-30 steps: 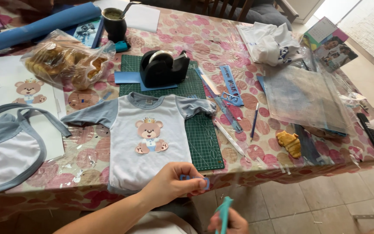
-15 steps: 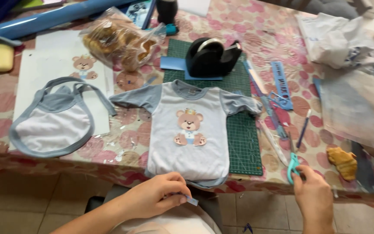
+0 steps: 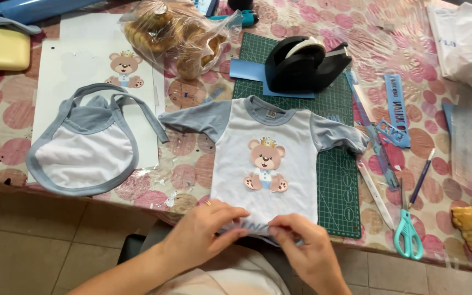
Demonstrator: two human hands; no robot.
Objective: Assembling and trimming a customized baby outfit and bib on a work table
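Note:
A small white baby shirt (image 3: pixel 263 147) with grey sleeves and a crowned teddy bear on its front lies flat at the table's near edge. My left hand (image 3: pixel 203 232) pinches its bottom hem, fingers folded over the grey trim. My right hand (image 3: pixel 307 248) grips the same hem just to the right, the two hands almost touching. Teal-handled scissors (image 3: pixel 408 235) lie on the table to the right of my right hand, let go.
A grey-trimmed white bib (image 3: pixel 86 150) lies on white paper at left. A green cutting mat (image 3: pixel 337 180) sits under the shirt, a black tape dispenser (image 3: pixel 304 63) behind it. A bag of bread (image 3: pixel 173 33), blue ruler (image 3: pixel 395 106), pens and a yellow box (image 3: pixel 1 49) surround them.
My right hand has put the scissors down on the table and moved left onto the shirt's hem beside my left hand. The camera has shifted closer and left.

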